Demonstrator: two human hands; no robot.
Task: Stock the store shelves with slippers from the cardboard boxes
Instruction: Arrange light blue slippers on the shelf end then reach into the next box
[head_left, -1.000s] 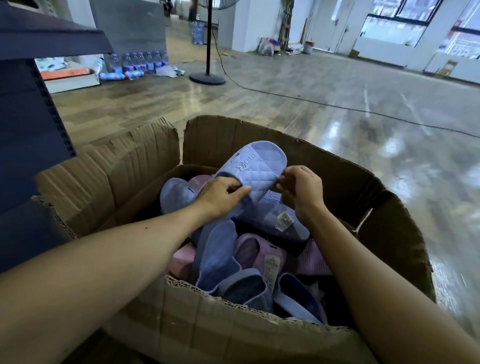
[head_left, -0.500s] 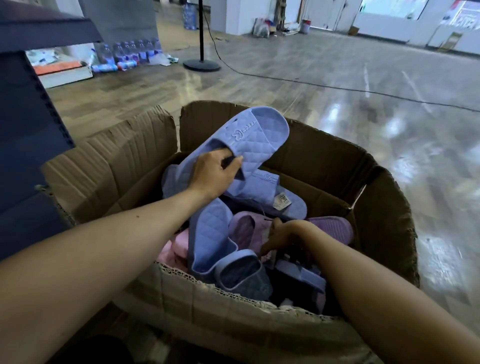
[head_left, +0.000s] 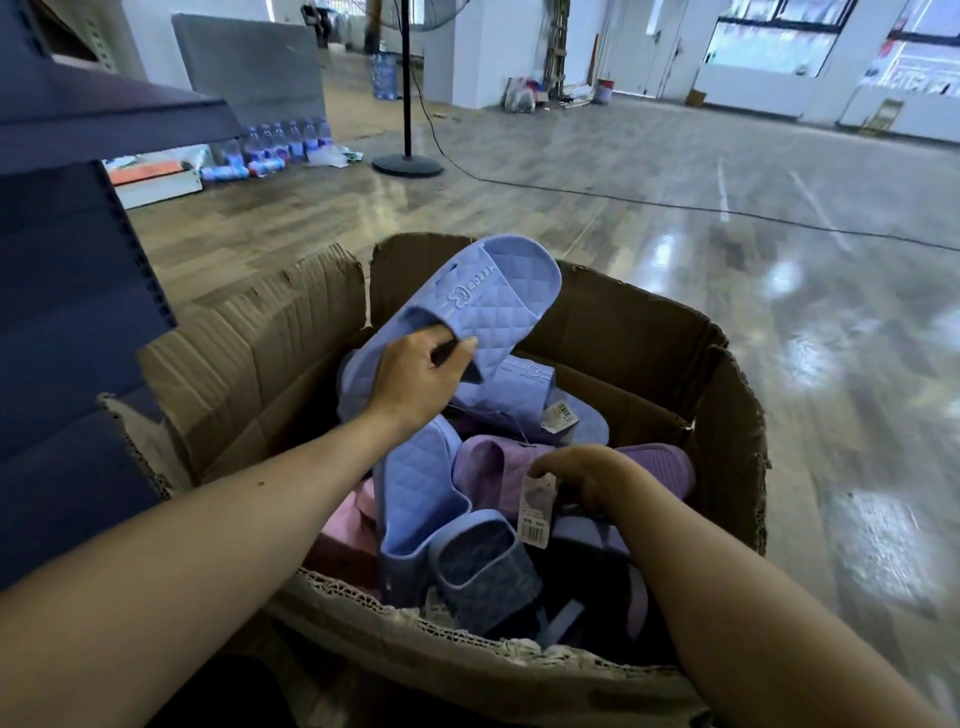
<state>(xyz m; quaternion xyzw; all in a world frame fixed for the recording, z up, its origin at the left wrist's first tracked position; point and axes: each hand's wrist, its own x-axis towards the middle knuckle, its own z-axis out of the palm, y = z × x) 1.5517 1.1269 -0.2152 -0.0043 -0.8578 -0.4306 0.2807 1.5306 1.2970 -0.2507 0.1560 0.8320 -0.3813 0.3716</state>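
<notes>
A light blue quilted slipper (head_left: 483, 306) is raised above the open cardboard box (head_left: 644, 332), toe pointing up and away. Its strap carries an embossed bear-shaped mark and a short raised word too soft to read. The left hand (head_left: 415, 384) clasps it at the strap's edge, thumb on top and fingers curled under.

Lower in the box, the right hand (head_left: 587, 480) pinches a hanging paper tag (head_left: 535, 512) printed with a barcode; its small print is illegible. The tag hangs over a pile of more slippers: another blue quilted one (head_left: 415, 493), a lilac pair (head_left: 493, 467), a pink one (head_left: 343, 514) and a darker blue one (head_left: 483, 571). A second barcode tag (head_left: 560, 414) lies on a blue slipper at the back of the pile.

To the left stands a dark blue shelf unit (head_left: 72, 291). Beyond, on the glossy floor (head_left: 727, 270), stand a fan stand (head_left: 407, 156) with its cable and a row of water bottles (head_left: 280, 143).
</notes>
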